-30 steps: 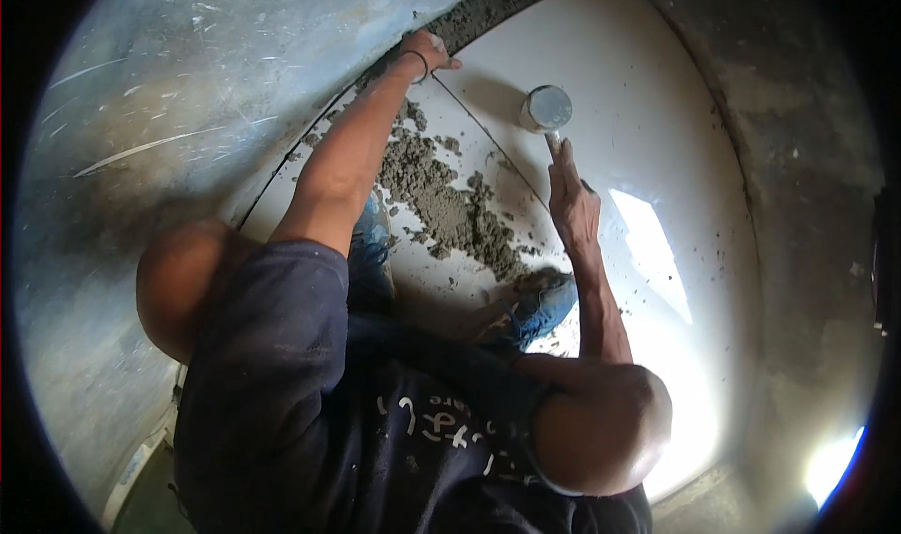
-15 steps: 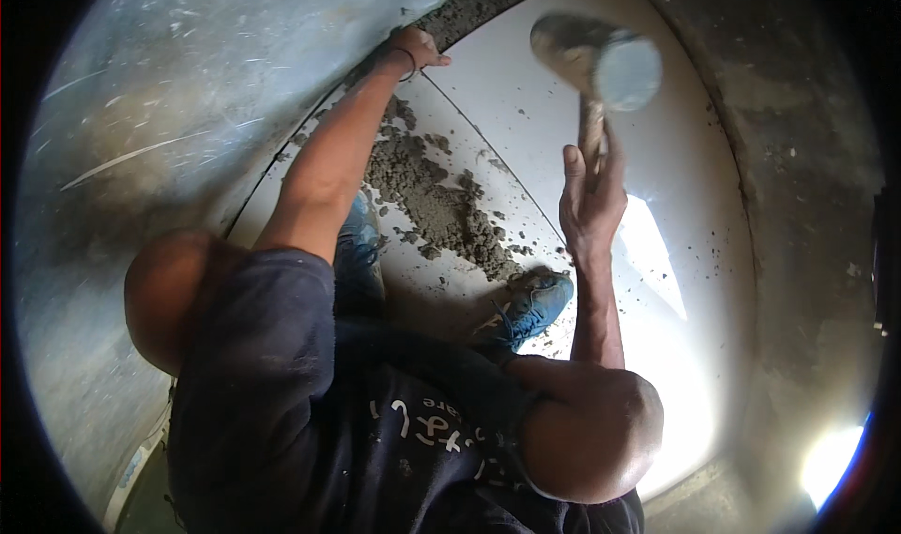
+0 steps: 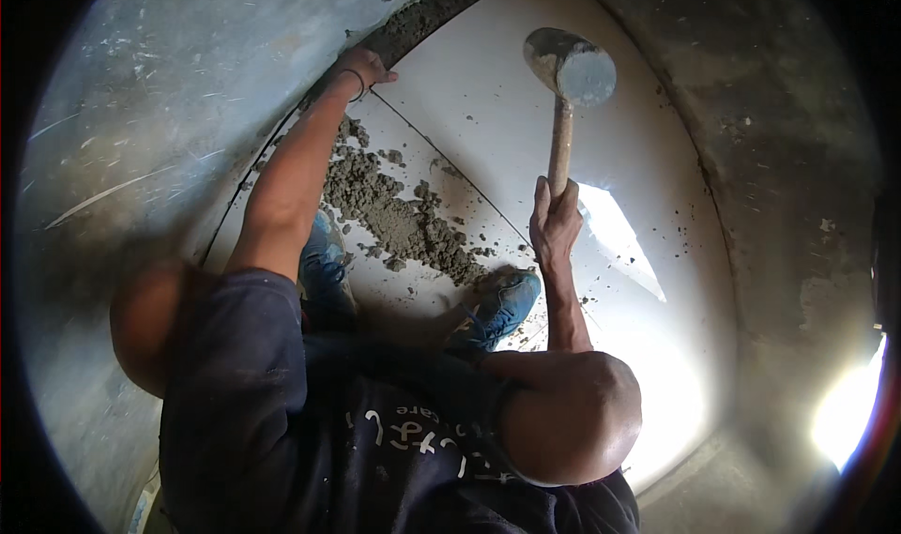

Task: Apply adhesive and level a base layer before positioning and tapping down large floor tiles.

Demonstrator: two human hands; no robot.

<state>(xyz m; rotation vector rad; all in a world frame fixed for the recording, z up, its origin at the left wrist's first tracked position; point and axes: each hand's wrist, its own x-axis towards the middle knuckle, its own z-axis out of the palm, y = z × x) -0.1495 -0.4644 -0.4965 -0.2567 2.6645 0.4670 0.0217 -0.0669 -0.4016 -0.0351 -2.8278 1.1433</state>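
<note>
My right hand (image 3: pixel 556 220) is closed around the wooden handle of a mallet (image 3: pixel 560 140). The mallet's dark, thick head with a pale grey face hangs over a large white floor tile (image 3: pixel 469 74). At the far left, my left hand (image 3: pixel 368 68), with a dark band at its wrist, rests at the tile's corner beside the wall. Its fingers are curled, and what lies under them is hidden. Crumbly grey mortar (image 3: pixel 394 217) lies heaped between my arms, on the pale tile nearer my feet, left of the diagonal joint.
A scuffed grey wall (image 3: pixel 169 121) rises on the left, and another rough wall (image 3: pixel 788 149) on the right. A strip of dark mortar (image 3: pixel 413 25) runs along the tile's far edge. My blue shoes (image 3: pixel 510 299) stand near the mortar heap. Bright light falls at right.
The whole view has shifted, so most things appear further left. The mallet head, blurred before, now shows sharply, with more of its handle visible above my right hand. My left hand keeps its place at the corner.
</note>
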